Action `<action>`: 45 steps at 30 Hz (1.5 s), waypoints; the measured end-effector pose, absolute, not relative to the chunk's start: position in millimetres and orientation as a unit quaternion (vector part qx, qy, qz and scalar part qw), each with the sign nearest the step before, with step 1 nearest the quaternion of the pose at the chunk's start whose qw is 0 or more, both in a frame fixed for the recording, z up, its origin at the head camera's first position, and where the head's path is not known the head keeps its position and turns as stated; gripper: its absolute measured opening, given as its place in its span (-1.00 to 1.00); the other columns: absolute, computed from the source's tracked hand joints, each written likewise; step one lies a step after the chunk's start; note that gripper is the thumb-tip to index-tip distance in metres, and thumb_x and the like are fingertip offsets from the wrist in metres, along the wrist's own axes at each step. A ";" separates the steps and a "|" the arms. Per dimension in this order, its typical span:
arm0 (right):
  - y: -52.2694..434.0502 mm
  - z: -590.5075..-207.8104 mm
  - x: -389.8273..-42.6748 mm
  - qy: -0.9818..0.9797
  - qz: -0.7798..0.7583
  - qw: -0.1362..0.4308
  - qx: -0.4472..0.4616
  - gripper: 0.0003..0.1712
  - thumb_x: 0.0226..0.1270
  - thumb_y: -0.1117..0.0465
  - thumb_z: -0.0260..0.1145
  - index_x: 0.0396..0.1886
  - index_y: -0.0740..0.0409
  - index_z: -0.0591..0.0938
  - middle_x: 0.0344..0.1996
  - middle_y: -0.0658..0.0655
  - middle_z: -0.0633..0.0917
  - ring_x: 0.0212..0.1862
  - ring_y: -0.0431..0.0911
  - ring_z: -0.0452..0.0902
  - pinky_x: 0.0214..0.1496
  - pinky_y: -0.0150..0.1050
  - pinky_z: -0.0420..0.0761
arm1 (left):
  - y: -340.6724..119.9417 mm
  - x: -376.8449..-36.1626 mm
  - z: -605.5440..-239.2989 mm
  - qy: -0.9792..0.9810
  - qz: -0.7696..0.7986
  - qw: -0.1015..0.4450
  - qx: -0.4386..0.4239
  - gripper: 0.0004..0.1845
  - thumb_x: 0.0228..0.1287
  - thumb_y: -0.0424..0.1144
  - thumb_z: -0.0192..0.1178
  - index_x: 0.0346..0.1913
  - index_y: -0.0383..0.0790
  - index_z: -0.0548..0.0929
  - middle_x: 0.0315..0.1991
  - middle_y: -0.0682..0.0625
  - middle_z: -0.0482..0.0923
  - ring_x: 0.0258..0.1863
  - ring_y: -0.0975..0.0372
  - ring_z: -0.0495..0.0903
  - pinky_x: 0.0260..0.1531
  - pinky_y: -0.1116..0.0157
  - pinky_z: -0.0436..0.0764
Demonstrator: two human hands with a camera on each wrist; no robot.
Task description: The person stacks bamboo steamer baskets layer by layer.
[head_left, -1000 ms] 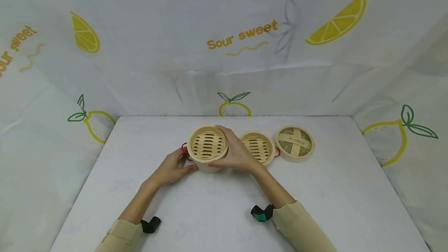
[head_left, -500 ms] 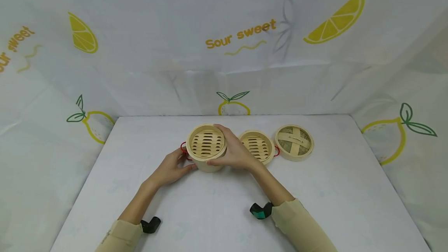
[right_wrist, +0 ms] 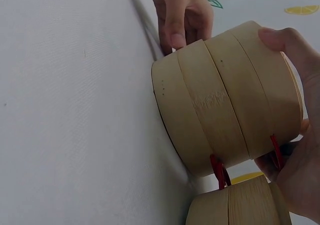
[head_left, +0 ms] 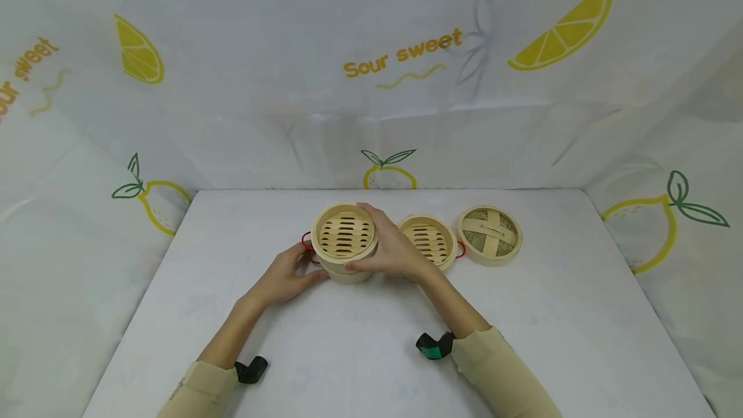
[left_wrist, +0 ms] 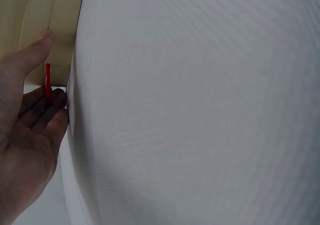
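Two bamboo steamer baskets stand stacked at the table's middle. My right hand point(head_left: 395, 253) grips the upper basket point(head_left: 344, 236) from the right, with the thumb point(right_wrist: 292, 45) over its wall point(right_wrist: 260, 90) and the fingers point(right_wrist: 300, 177) below. My left hand point(head_left: 287, 276) holds the lower basket point(right_wrist: 192, 120) at its left side. Its thumb point(left_wrist: 30, 52) lies on the wall point(left_wrist: 62, 30) and its fingers sit by the red loop handle point(left_wrist: 47, 82). Both baskets show slatted floors with nothing inside.
A third basket point(head_left: 429, 240) with a red handle stands just right of my right hand, seen close in the right wrist view point(right_wrist: 240, 205). A woven lid point(head_left: 489, 235) lies beside it. The white table point(head_left: 360, 340) is walled by lemon-print sheets.
Both hands and the stacked baskets stay where they were; only the head view has shifted slightly.
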State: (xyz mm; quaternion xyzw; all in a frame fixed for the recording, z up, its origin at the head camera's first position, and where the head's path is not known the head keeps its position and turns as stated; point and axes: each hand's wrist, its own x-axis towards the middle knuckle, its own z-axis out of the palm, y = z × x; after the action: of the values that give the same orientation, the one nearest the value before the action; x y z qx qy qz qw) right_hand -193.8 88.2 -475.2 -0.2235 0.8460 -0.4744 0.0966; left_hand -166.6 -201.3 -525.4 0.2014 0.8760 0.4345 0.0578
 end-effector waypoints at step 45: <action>89.4 -475.2 -192.4 0.847 -0.457 0.107 -0.250 0.51 0.02 -0.15 0.77 0.81 -0.19 0.00 0.72 0.15 0.23 0.75 0.12 0.15 0.78 0.30 0.25 | -200.5 -165.7 -525.9 0.887 0.411 0.033 0.209 -0.27 0.35 -0.20 0.55 0.50 -0.30 0.50 0.37 -0.20 0.66 0.43 -0.11 0.63 0.48 -0.10 0.63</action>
State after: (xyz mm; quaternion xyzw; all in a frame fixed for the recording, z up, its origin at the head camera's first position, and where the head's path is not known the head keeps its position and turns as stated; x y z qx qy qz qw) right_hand -192.4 89.4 -475.2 -0.2496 0.8471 -0.4567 0.1071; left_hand -165.7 -200.5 -525.9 0.2091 0.8869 0.4106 0.0327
